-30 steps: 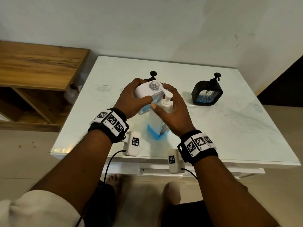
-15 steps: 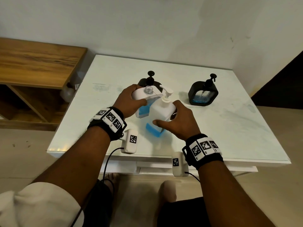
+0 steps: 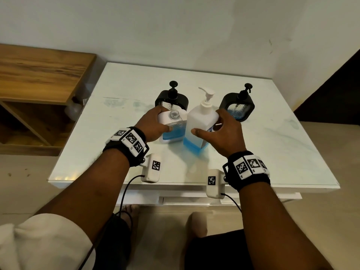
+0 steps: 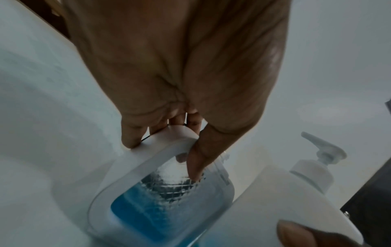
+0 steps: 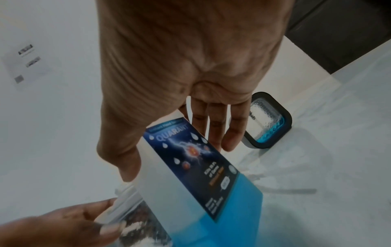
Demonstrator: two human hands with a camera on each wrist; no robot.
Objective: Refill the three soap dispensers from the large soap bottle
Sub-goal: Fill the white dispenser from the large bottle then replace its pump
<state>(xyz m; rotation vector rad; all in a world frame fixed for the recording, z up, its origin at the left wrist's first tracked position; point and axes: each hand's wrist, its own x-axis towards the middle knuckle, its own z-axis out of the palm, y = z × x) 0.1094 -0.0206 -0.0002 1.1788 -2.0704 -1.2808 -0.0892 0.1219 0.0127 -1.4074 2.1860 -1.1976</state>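
White on white: the open dispenser (image 3: 171, 126) stands upright at the middle of the desk (image 3: 272, 152), its pump off and bare neck pointing up, partly filled with blue soap. The left hand (image 3: 153, 123) grips it from nine o'clock, fingers (image 4: 131, 137) curled over its top edge and thumb on its front. The bottle (image 3: 200, 127) stands just beside it at three o'clock, upright, pump on, blue soap low in its base. The right hand (image 3: 224, 131) is around the bottle with its fingers (image 5: 230, 132) straight and spread, thumb near the front; whether they press it I cannot tell. Two black dispensers (image 3: 172, 99) (image 3: 238, 106) stand behind, at twelve and one o'clock. That open neck lies at nine o'clock from the bottle, so any pour probably tips leftward, right hand nearest.
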